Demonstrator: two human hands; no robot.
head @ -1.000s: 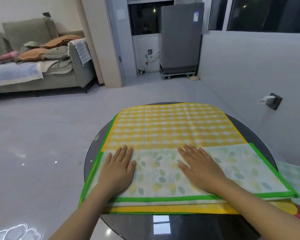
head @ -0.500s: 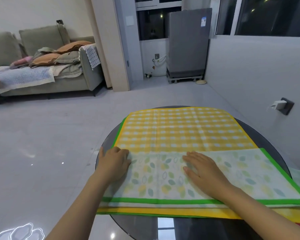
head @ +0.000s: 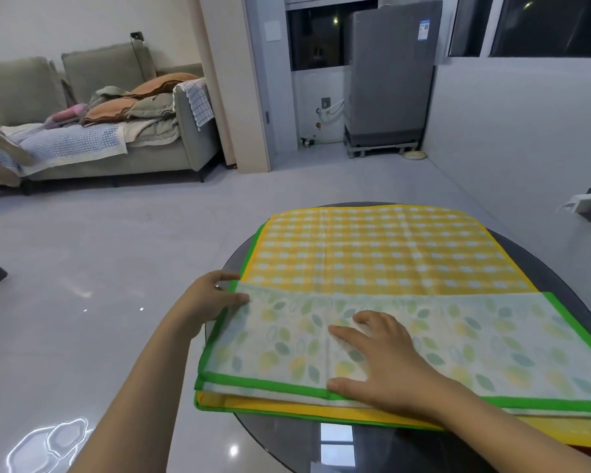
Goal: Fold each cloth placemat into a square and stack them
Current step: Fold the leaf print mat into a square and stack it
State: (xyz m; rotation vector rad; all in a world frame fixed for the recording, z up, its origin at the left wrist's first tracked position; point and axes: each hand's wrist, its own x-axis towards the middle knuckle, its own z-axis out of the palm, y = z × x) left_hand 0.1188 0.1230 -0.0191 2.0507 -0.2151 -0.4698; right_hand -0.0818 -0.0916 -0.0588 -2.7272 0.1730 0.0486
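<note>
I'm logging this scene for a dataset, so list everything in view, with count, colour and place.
leaf placemat: one, white with green border, folded, nearest on the table
check placemat: one, yellow, under the leaf placemat
table: one, dark glass, round
sofa: one, grey-green, far left, piled with cushions and cloths
appliance: one, grey, far wall
plug: one, white, in a dark socket on the right wall
left hand: pinches the leaf placemat's left edge
right hand: rests flat on the leaf placemat
</note>
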